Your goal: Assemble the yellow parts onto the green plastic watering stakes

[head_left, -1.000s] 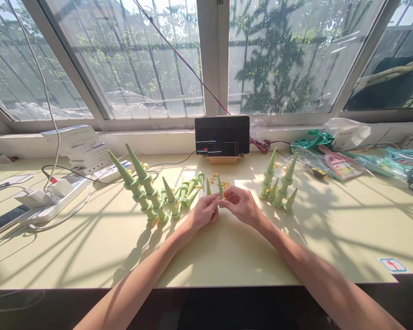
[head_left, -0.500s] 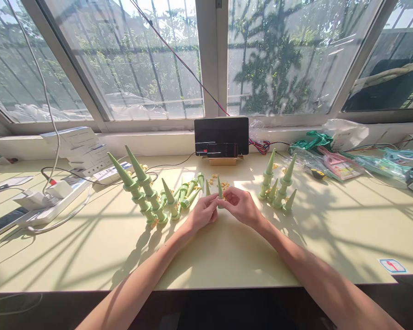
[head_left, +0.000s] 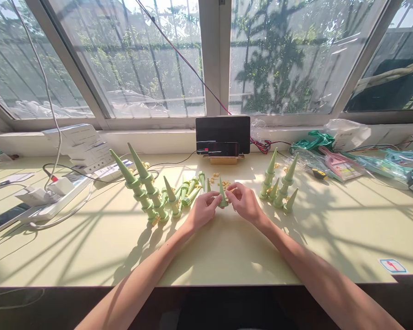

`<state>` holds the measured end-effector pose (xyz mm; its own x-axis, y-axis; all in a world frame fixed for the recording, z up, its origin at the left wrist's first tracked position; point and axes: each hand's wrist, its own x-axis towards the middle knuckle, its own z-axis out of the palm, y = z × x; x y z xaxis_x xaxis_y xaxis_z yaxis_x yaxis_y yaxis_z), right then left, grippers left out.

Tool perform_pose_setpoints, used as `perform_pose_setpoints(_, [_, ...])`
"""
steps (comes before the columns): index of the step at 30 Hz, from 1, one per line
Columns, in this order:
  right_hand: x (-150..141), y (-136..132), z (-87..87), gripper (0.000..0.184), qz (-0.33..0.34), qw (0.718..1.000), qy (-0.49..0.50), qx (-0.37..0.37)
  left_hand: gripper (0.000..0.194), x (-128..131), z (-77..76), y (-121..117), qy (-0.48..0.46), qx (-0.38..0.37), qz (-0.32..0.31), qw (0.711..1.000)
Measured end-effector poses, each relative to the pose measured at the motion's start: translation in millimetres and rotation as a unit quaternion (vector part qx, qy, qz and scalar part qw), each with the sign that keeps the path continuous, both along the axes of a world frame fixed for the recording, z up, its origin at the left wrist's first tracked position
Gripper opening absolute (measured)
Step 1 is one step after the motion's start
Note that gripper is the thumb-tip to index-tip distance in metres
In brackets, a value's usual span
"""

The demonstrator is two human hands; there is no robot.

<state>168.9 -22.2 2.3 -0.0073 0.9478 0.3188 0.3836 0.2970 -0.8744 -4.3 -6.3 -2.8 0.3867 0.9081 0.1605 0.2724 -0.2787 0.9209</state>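
Head cam: L hand (head_left: 203, 211) fingers nearly closed, holding base of green cone (head_left: 222, 190), approx. upright, ctr of frame. R hand (head_left: 245, 202) fingers curled just right of cone; can't tell if gripping anything. Yellow bits (head_left: 215, 175) just above cone in frame. Green towers (head_left: 143, 172) ctr-left, shorter green stacks (head_left: 285, 184) ctr-right; blk tablet (head_left: 223, 129) upper ctr.

I have one cone (head_left: 222, 194) between the left hand (head_left: 203, 210) and the right hand (head_left: 245, 202), mid-table (head_left: 223, 256). Left of them I see loose parts (head_left: 192, 196), then tall stacks (head_left: 153, 198) farther left; another cluster of stacks (head_left: 282, 195) stands to the right. Small pieces (head_left: 215, 176) lie behind the cone. Beyond those, a phone (head_left: 223, 149) sits before a screen (head_left: 223, 129). Boxes (head_left: 79, 149) stand far left, behind a power strip (head_left: 53, 210); plastic bags (head_left: 342, 165) lie back right.
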Motion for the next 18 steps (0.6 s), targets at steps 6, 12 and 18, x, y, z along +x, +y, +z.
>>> perform_pose_setpoints(6, [5,3,-5.6,0.017,-0.010,0.998,-0.060,-0.025,0.033,0,1.1,-1,0.055,0.077,0.071,0.993])
perform_pose_setpoints(12, [8,7,-15.1,0.020,0.025,0.991,-0.125,-0.028,0.032,0,1.4,-1,0.039,0.088,0.089,0.991])
perform_pose_setpoints(18, [7,4,-15.2,0.022,0.033,0.987,-0.158,-0.010,0.030,0,2.2,-1,0.049,0.094,0.088,0.990])
